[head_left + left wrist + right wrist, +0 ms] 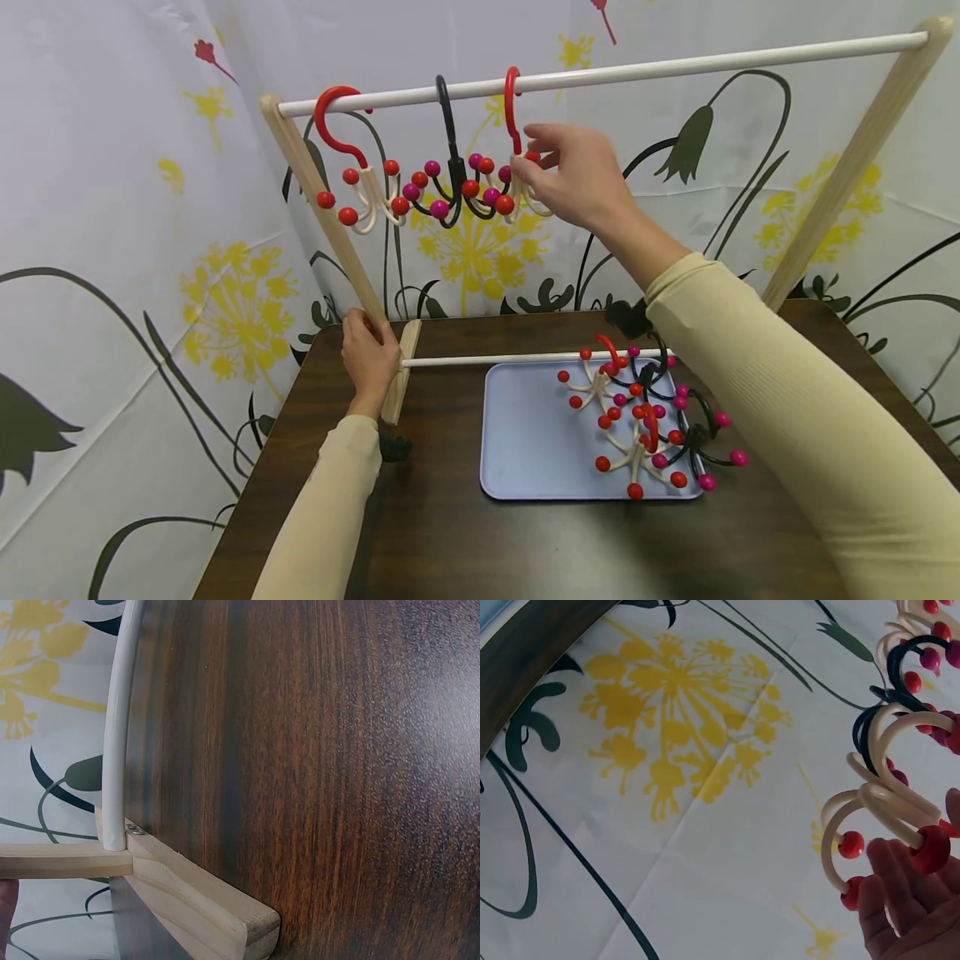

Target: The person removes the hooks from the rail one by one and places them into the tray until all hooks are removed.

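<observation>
My left hand (369,358) grips the lower part of the wooden side post (330,225) of a hanging rack. In the left wrist view only a sliver of that hand shows beside the post (67,862). My right hand (573,171) is raised at a red-hooked, cream-armed octopus hanger (512,108) on the white top rail (637,73). Its thumb and fingers are parted around the hanger's stem, and its fingers (900,889) lie near the red beads. Left of it hang a black hanger (450,150) and another red-hooked hanger (337,125).
A pale blue tray (517,433) on the dark wooden table (450,542) bears several more bead-tipped hangers (637,450), some overhanging its right edge. A white lower bar (457,361) runs behind the tray. The rack's right post (847,175) slants beyond my right arm. A flowered curtain hangs behind.
</observation>
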`<state>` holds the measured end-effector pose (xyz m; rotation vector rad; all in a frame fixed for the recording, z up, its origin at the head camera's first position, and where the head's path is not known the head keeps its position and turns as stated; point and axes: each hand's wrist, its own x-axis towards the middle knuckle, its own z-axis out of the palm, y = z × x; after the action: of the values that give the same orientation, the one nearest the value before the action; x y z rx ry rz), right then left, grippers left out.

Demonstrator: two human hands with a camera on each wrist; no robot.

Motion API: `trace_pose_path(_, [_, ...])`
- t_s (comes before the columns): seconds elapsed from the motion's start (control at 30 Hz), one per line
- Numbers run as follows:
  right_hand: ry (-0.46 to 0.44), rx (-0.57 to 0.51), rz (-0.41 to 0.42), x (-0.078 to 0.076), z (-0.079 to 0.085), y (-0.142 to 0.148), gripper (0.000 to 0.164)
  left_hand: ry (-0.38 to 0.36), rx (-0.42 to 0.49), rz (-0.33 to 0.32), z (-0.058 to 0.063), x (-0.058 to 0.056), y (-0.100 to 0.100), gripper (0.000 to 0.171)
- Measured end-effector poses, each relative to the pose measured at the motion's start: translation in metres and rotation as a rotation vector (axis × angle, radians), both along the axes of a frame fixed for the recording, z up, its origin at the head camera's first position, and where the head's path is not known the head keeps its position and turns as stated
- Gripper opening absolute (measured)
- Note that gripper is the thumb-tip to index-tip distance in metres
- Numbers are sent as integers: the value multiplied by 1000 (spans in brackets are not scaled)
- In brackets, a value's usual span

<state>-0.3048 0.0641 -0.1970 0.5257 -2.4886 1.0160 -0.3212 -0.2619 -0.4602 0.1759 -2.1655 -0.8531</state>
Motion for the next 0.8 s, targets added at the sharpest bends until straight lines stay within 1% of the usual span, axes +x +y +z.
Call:
trace_pose_path(0.1, [-52, 53, -12, -7, 8, -4, 45, 6, -2, 2, 0, -1, 1, 24])
trace_pose_path(0.17, [-72, 67, -19, -10, 11, -6, 40, 10, 1, 2, 0, -1, 2, 24])
trace_pose_path(0.27, [-96, 86, -29, -12, 13, -7, 34, 18, 6, 4, 0, 1, 2, 23])
trace_pose_path(0.37, [-114, 103, -39, -13, 13, -6, 33, 22, 6, 3, 1, 1, 2, 23])
trace_pose_path(0.47, [-111, 112, -52, -13, 12, -4, 33, 18, 2, -2, 1, 0, 1, 23])
trace_pose_path(0.63, [-90, 112, -46, -12, 12, -1, 32, 8, 9, 0, -1, -1, -1, 24])
trace_pose_path(0.8, [-85, 118, -59, -11, 13, 8, 32, 15, 12, 4, -3, 0, 0, 23])
